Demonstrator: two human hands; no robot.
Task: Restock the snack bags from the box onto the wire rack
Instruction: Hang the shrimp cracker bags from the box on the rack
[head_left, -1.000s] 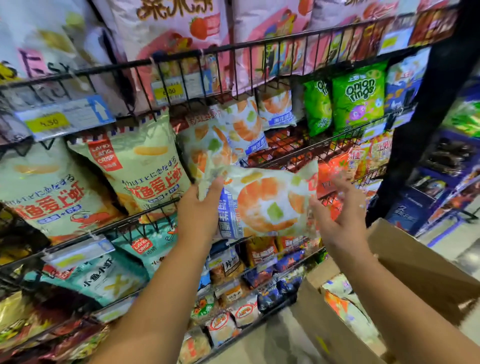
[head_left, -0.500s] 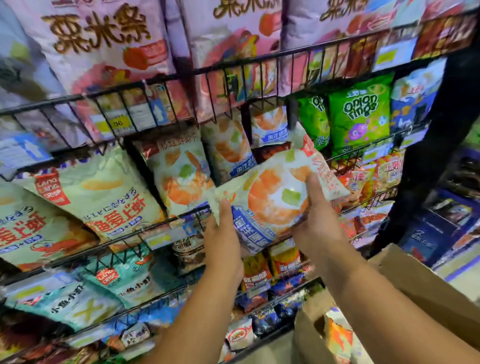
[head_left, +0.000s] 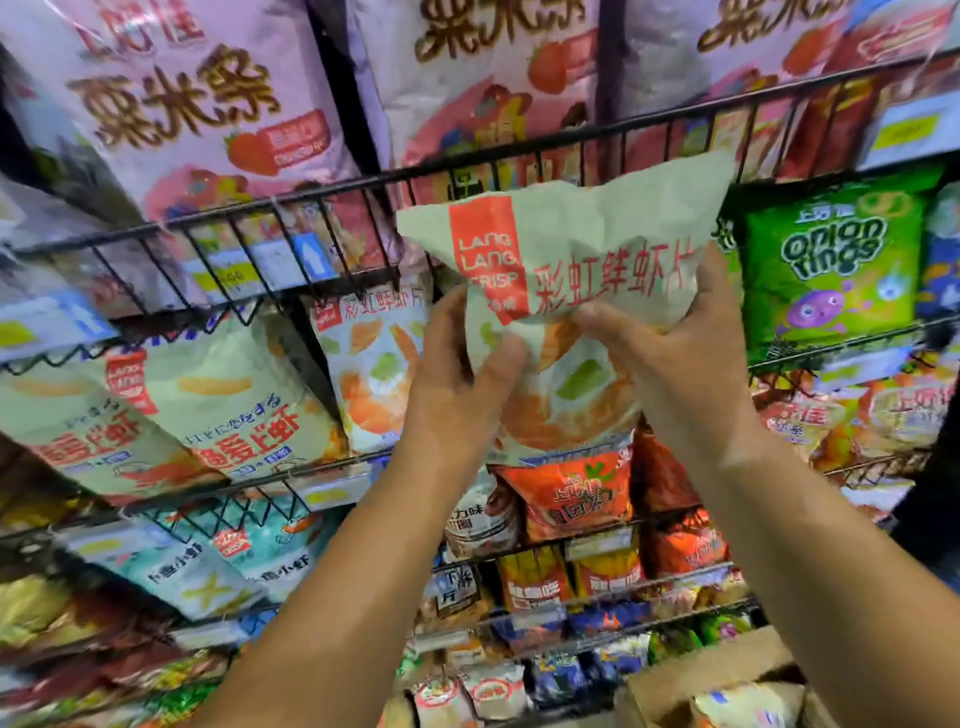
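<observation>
Since a second ago the bag has swung upright, level with the rack's middle tier. Left hand and right hand grip its sides, fingers curled. Shelving step, likely: next, slide it in beside the matching bag.

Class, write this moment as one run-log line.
left hand: grips cream snack bag with red label | right hand: grips same bag | bag: upright before black wire rack | brown cardboard box: lower right

Snack bag gripped between both hands, left hand and right hand, before wire rack.
</observation>
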